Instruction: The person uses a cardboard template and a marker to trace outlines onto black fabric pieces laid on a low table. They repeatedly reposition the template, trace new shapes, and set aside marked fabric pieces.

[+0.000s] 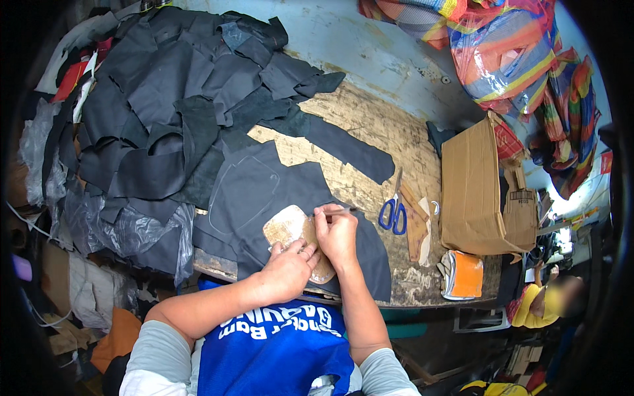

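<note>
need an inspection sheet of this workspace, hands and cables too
Surface: worn, stained wooden table
Job's things: tan rounded piece on a dark sheet bearing a pale traced outline
Clutter: heap of dark pieces, blue-handled scissors, cardboard box
Hands: left hand on the tan rounded piece; right hand pinching a slim tool
Cables: apparently a thin white cable, far left
Surroundings: pale blue wall, striped bags, another person at right

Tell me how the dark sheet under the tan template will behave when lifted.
The dark sheet is likely floppy: similar pieces in the heap fold and curl. Looking thin and broad, it would probably sag from one corner. It may resist sliding, with the left hand on the tan template above.
</note>
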Demonstrator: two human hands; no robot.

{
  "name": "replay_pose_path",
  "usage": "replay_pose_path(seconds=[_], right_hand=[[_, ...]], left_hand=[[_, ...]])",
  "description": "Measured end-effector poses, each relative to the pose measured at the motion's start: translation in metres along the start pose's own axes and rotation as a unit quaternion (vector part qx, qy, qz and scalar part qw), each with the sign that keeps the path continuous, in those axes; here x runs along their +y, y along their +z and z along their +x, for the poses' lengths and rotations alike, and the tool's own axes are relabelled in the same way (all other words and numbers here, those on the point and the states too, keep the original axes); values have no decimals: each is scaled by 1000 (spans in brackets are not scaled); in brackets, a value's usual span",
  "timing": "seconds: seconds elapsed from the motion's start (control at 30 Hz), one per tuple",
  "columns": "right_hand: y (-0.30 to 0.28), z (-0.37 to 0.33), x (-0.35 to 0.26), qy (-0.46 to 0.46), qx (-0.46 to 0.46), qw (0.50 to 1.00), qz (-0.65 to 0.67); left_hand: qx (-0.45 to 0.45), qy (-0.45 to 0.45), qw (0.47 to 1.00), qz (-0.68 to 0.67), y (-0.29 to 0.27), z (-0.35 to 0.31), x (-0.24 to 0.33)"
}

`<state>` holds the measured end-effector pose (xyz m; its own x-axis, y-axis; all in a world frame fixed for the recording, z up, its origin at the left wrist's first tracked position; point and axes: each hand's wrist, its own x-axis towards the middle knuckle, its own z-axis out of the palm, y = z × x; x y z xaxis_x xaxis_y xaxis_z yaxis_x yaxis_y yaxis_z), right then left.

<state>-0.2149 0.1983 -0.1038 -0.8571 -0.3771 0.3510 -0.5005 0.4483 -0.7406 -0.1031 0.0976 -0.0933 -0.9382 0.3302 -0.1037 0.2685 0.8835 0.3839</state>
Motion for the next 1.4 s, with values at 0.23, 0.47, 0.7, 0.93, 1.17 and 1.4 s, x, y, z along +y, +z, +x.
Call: replay_pose_path(seconds=[0.23,0.47,0.7,0.93,1.17,1.4], right_hand=[[-50,-67,-14,-3,-32,997,-64],[-57,-115,-25,-94,-64,982,-151],[-34,-99,-33,-89,-85,991,-57],[6,-70,-41,-106,-137,983,66],[-4,-63,-32,4,-59,965,254],[-68,-98,13,224,150,886,378]], left_hand=[[-38,50,991,-115,-23,17,-26],[-169,21,955,-243,-43,45,-58],[-283,-87,867,-402,-56,55,-69],[-311,-153,823,-450,-57,62,-75],[-224,-55,887,-400,-39,57,-83],[18,44,997,-68,-25,22,-37]])
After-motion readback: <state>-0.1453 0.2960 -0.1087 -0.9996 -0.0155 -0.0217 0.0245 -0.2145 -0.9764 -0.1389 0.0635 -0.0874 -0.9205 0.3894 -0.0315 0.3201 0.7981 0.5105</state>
